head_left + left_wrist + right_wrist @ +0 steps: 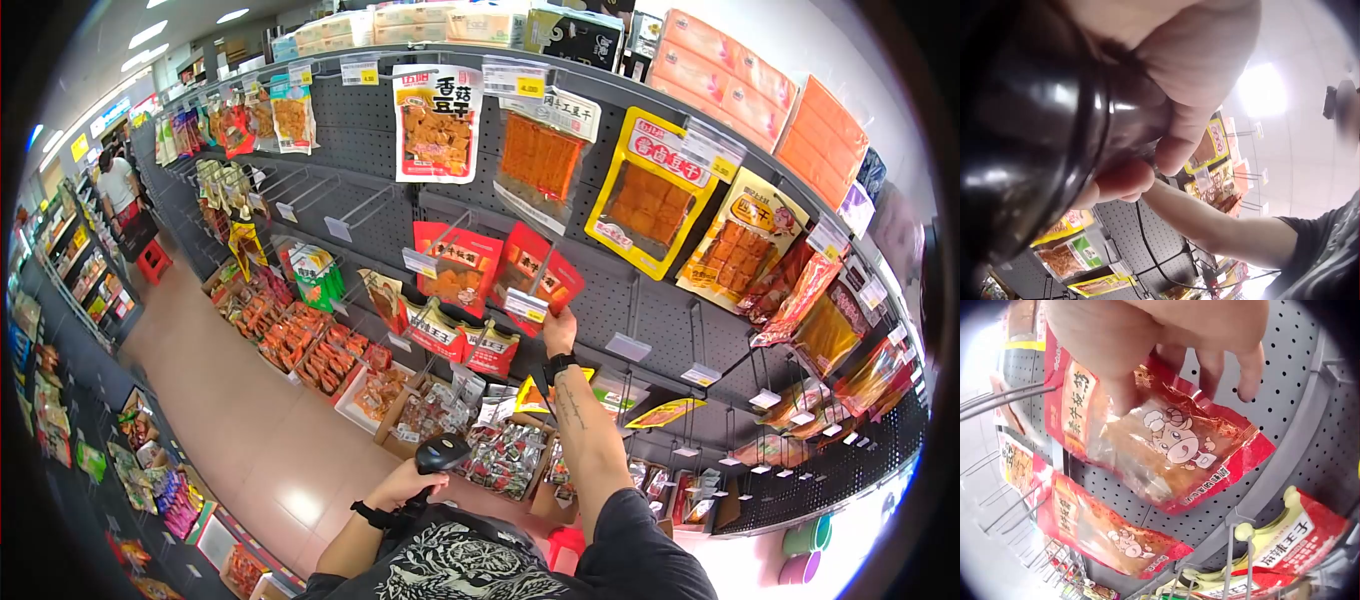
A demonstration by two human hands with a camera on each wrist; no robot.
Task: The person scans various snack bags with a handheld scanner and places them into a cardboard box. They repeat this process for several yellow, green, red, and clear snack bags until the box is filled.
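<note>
- Rack: a grey perforated rack [605, 290] is shown across the centre and right of the head frame, hung with packaged food.
- Step in hand: a red packet [1172, 444], just below the centre of the head frame and across the upper middle of the right wrist frame, is judged to be handled at its place on the rack. By its side, a matching packet [458, 275] is hung without being touched.
- Right hand: the red packet is pinched at its edge by the right hand [560, 332], with one digit laid on the front and others seen beyond the upper edge. The hand is closed on the packet, not spread.
- Left hand: a black handheld scanner [443, 453] is gripped by the left hand [400, 487], low in the centre of the head frame. The fingers are wrapped round the handle; whether the trigger is pressed cannot be told.
- Next move: a steady packet and a readable face are judged to be called for, with the scanner brought nearer if a code is to be read. No code can be made out on the packet.
- Smallest parts: a price label [525, 305] is seen before the packet's lower part; a wire prong [1041, 391] is seen at its upper left in the right wrist frame.
</note>
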